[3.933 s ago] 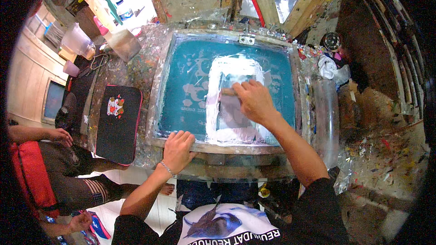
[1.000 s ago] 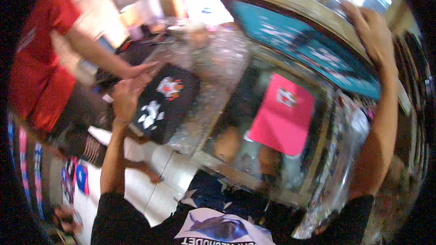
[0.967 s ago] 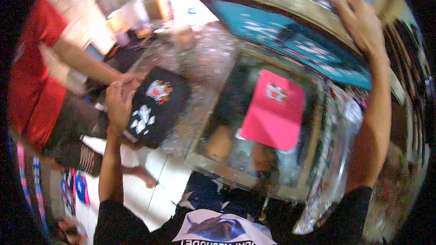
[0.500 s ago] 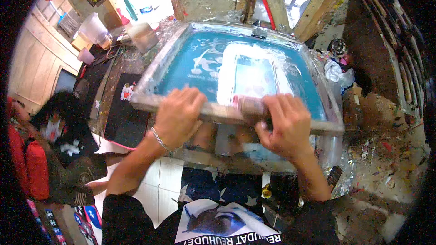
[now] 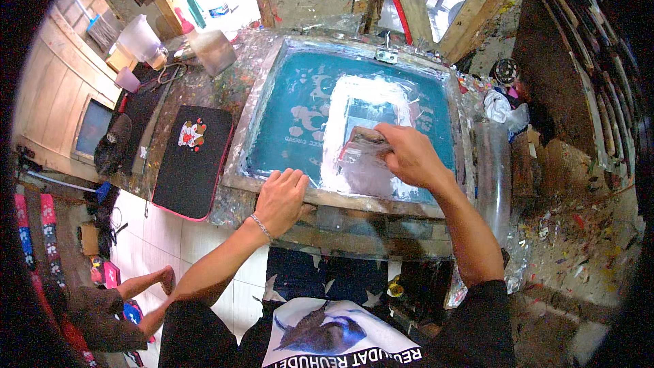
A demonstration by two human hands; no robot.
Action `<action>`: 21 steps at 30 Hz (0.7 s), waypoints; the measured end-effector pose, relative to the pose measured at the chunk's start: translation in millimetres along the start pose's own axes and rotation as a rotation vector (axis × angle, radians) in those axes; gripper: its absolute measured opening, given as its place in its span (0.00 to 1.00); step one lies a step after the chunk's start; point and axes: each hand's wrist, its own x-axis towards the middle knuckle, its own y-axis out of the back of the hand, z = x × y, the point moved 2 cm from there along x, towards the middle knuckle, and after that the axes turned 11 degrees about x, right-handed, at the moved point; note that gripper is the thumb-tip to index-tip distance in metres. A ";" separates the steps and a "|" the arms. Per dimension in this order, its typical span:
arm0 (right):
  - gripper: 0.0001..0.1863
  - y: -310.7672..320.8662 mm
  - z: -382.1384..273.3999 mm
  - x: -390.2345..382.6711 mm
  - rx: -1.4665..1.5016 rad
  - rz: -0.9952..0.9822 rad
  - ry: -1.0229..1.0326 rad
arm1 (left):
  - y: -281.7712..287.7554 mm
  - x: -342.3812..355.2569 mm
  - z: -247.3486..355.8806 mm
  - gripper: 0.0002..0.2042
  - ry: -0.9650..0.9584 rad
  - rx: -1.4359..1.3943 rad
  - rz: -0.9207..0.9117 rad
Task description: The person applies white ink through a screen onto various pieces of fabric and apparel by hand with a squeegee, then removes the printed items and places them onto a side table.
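Note:
A silk screen with teal mesh (image 5: 276, 105) in a stained wooden frame lies down on the work table, a white-smeared rectangle around its middle. My left hand (image 5: 279, 201) grips the frame's near edge, fingers curled over it. My right hand (image 5: 409, 153) is closed on a squeegee (image 5: 362, 135), which stands on the white-smeared part of the mesh. Left of the screen lies a black pad (image 5: 191, 184) with pink edging and a small printed cartoon figure. What lies under the screen is hidden.
Tubs (image 5: 139, 41), an ink-stained container (image 5: 213, 51) and tools crowd the back left. A plastic-covered strip (image 5: 494, 177) and white rag (image 5: 497, 102) are at right, near stacked boards (image 5: 593, 61). A co-worker's bare foot (image 5: 163, 279) shows at lower left.
The screen, raised a second ago over a pink piece, is now lowered flat. My right hand has moved from the frame edge onto the mesh with the squeegee. The co-worker has shifted down-left.

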 end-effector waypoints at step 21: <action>0.11 -1.0 74.5 99.2 -0.214 0.348 0.202 | -24.4 0.9 -2.6 0.23 0.011 -0.034 -0.069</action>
